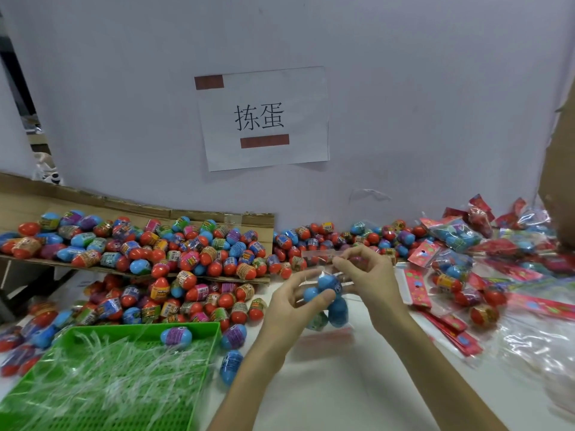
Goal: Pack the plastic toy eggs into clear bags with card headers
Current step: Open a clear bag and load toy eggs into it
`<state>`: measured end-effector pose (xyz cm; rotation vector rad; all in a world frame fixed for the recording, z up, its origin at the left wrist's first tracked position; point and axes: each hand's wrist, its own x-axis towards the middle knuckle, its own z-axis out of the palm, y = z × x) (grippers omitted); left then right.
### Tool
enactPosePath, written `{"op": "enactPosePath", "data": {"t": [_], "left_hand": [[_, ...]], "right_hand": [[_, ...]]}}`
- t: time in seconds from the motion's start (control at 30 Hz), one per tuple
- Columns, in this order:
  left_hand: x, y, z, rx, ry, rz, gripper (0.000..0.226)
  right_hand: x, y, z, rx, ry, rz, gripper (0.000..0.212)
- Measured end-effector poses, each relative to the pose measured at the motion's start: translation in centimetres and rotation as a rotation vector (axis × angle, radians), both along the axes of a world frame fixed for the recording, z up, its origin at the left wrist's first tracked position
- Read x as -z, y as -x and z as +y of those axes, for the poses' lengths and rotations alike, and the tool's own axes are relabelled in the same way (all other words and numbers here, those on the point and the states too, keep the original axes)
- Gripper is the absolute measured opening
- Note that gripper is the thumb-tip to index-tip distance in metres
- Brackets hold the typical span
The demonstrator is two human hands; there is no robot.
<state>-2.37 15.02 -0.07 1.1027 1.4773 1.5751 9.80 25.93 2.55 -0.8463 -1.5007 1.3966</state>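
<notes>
Left hand [294, 306]: curled around the left side of the clear bag [331, 283], with the thumb pressed on one of the eggs inside.
Right hand [368, 275]: thumb and fingertips pinch the upper part of the bag, just under its top strip.
Hands together: close to each other, both clamped on the same bag and holding it up off the bench [342, 393].
Bag position: in mid-air over the middle of the bench, nearer than the egg heaps.
Bag long axis: runs up and down. The flat top strip points up and toward the far wall, and the filled end hangs toward the bench.
Contents: several blue eggs [338, 311] bunched one over another. They are too blurred to say which way each one points.
Loose eggs [174, 253]: a heap of red, blue and purple ones on a cardboard tray [217, 217] at far left, spilling onto the bench below it and along the far wall.
Green tray [214, 329]: near left, full of clear plastic shreds [109, 368], with a single purple-banded egg [176, 336] lying on its side at the far edge.
Card headers [417, 289]: red strips lying flat to the right of the hands.
Packed bags [457, 236]: piled at far right.
Paper sign [264, 119]: taped to the wall behind, bearing two printed characters.
</notes>
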Motion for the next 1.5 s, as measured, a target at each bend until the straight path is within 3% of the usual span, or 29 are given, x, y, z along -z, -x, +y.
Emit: {"op": "enactPosePath", "data": {"t": [0.1, 0.2, 0.37, 0.57, 0.6, 0.67, 0.77, 0.83, 0.97, 1.2, 1.3, 1.37, 1.5], "left_hand": [[0.1, 0.1, 0.2, -0.107, -0.003, -0.022, 0.018], [-0.2, 0.3, 0.0, -0.143, -0.007, -0.074, 0.016], [-0.1, 0.3, -0.1, -0.134, -0.022, -0.138, 0.015], [0.4, 0.4, 0.4, -0.199, -0.001, -0.229, 0.012], [0.4, 0.5, 0.4, -0.217, -0.003, -0.256, 0.019], [0.4, 0.7, 0.4, -0.251, -0.035, -0.349, 0.03], [0.1, 1.8, 0.2, -0.324, -0.109, -0.554, 0.034], [0.0, 2.5, 0.1, -0.354, -0.133, -0.656, 0.031], [-0.2, 2.7, 0.0, -0.396, -0.147, -0.739, 0.031], [-0.1, 3.1, 0.0, -0.455, -0.188, -0.691, 0.021], [-0.1, 2.8, 0.1, -0.445, -0.168, -0.67, 0.017], [0.1, 2.5, 0.2, -0.418, -0.154, -0.618, 0.012], [0.3, 1.4, 0.3, -0.365, -0.113, -0.452, 0.011]], "right_hand": [[-0.4, 0.2, -0.2, -0.074, 0.008, 0.017, 0.026], [-0.8, 0.3, -0.7, -0.203, -0.043, -0.133, 0.043], [-0.2, 0.5, -0.9, -0.215, -0.06, -0.204, 0.006], [0.0, 0.5, -1.1, -0.263, -0.05, -0.168, 0.005], [0.0, 0.6, -1.1, -0.27, -0.05, -0.173, 0.008], [0.2, 0.8, -1.1, -0.3, -0.009, -0.194, 0.035], [0.5, 1.2, -1.1, -0.427, 0.052, -0.315, 0.063], [1.1, 1.4, -1.2, -0.494, 0.06, -0.369, 0.055], [2.1, 1.5, -1.3, -0.455, -0.023, -0.415, 0.012], [0.9, 1.3, -1.5, -0.54, 0.067, -0.544, 0.021], [1.0, 1.0, -1.5, -0.575, -0.015, -0.613, 0.029], [0.9, 0.9, -1.5, -0.534, -0.086, -0.565, 0.035], [0.2, 1.2, -1.8, -0.361, -0.025, -0.311, 0.04]]}}
